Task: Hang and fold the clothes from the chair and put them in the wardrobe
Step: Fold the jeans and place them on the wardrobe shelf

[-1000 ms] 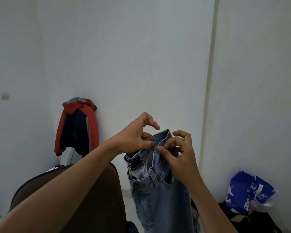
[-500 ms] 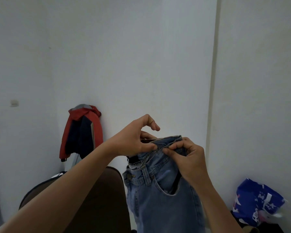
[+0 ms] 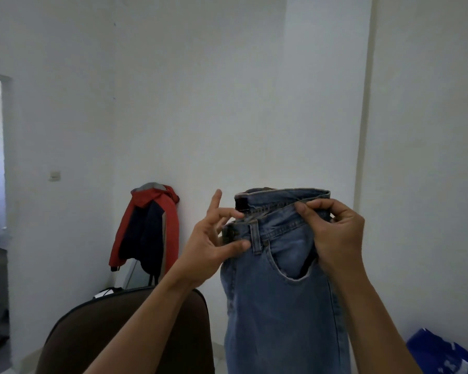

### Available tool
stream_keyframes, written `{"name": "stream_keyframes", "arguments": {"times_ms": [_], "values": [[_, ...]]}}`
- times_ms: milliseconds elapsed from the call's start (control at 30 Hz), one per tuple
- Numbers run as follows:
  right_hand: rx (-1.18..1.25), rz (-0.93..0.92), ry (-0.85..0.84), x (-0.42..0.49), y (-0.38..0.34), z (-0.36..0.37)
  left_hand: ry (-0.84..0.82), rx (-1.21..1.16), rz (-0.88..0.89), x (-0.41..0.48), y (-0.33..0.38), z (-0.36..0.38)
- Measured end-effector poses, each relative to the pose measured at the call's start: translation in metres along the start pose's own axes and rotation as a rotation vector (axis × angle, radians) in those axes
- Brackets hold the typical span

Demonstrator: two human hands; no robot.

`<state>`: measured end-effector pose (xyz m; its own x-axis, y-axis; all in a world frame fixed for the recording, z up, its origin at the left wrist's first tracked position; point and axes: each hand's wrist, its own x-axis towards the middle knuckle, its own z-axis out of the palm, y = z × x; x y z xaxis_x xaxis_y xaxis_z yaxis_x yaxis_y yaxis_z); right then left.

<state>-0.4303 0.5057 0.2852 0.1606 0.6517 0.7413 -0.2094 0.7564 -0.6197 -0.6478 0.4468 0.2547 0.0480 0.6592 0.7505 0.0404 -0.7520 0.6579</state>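
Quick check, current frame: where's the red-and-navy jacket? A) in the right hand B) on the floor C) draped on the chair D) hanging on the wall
D: the jacket hangs against the wall, above and behind the chair; the right hand grips the jeans.

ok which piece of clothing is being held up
The blue jeans, pinched at the waistband by the right hand; the red and navy jacket hangs untouched in the background.
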Motion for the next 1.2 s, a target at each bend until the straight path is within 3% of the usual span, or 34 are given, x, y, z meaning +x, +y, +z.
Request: {"name": "stream_keyframes", "arguments": {"times_ms": [100, 300, 400, 500, 600, 800, 900, 1133, 1200], "values": [[-0.002, -0.042, 0.029, 0.011, -0.011, 0.006, -0.043, -0.151, -0.09, 0.002, -0.002, 0.0], [0.046, -0.044, 0.164, 0.028, -0.014, 0.01, -0.045, -0.319, -0.082, 0.004, 0.002, 0.0], [0.096, -0.007, 0.19, 0.034, -0.016, 0.013, -0.14, -0.432, -0.141, -0.005, -0.009, 0.005], [0.122, 0.002, 0.195, 0.036, -0.016, 0.017, -0.133, -0.375, -0.279, -0.012, -0.015, 0.016], [0.106, -0.013, 0.184, 0.039, -0.017, 0.017, -0.045, -0.254, -0.293, -0.006, -0.016, 0.021], [-0.038, 0.031, -0.073, 0.066, -0.037, 0.005, 0.122, -0.209, -0.174, 0.005, -0.003, 0.025], [0.185, 0.129, -0.286, 0.074, -0.05, -0.018, 0.161, -0.184, -0.109, 0.019, 0.015, 0.028], [0.095, 0.424, -0.524, -0.033, 0.008, -0.054, 0.179, -0.222, -0.041, 0.048, 0.036, 0.027], [0.116, 0.446, -0.507, -0.045, 0.016, -0.051, 0.196, -0.152, -0.057, 0.052, 0.033, 0.028]]}}
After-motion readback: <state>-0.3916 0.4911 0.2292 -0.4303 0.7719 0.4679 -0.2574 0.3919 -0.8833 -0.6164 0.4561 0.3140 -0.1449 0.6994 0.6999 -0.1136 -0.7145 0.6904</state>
